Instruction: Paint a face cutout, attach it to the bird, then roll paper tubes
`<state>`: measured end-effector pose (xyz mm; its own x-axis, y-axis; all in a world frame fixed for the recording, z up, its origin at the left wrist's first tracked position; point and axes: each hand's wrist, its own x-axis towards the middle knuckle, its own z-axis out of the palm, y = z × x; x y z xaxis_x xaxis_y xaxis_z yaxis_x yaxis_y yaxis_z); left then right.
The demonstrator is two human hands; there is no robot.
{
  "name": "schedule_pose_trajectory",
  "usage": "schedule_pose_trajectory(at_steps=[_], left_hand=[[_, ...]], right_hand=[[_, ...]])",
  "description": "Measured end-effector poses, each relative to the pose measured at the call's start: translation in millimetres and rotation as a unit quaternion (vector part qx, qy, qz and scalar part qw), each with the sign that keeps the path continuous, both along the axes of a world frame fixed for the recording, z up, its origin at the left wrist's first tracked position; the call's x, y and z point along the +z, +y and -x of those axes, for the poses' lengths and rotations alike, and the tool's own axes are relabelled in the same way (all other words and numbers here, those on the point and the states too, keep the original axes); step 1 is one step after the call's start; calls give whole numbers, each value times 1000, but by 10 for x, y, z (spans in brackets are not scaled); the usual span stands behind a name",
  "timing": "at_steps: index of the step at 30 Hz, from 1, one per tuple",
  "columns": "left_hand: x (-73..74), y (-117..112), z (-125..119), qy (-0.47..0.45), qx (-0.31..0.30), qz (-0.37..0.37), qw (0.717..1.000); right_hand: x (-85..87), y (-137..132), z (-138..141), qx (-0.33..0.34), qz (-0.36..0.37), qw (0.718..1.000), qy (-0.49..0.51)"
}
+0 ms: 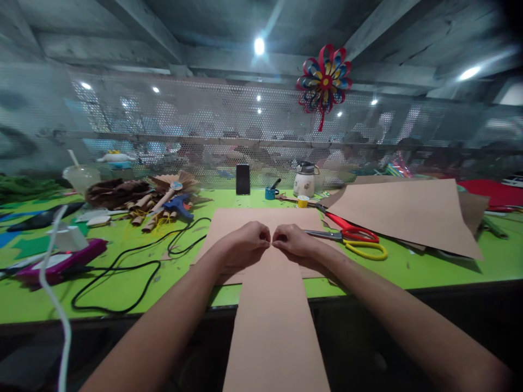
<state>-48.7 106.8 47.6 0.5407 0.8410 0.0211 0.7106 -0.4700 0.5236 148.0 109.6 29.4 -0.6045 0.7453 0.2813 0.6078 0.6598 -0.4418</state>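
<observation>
Left of the scissors [347,226], my left hand [253,236] and right hand [292,240] pinch closed on paper [273,321], probably light, creasable, best edge-gripped.

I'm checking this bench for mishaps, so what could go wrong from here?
The long brown paper hangs over the near edge of the table, so it might slide or bend.
The scissors lie with a grey blade close to the right hand, which could brush it.
A black cord loops near the left arm and might get snagged.
</observation>
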Motion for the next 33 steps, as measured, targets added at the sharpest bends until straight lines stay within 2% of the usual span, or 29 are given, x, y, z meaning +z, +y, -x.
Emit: schedule_pose_trajectory(at_steps=[6, 13, 24, 33], left_hand=[[6, 17, 59, -32, -19, 23, 999], [28, 11, 113, -24, -11, 46, 999], [55, 18, 179, 20, 0, 16, 1000], [38, 62, 263, 82, 5, -20, 996]], right_hand=[[16, -17, -26, 15, 41, 999, 14], [109, -94, -43, 0, 23, 999, -26], [188, -170, -118, -10, 17, 999, -50], [152, -116, -251, -2, 13, 998, -65]])
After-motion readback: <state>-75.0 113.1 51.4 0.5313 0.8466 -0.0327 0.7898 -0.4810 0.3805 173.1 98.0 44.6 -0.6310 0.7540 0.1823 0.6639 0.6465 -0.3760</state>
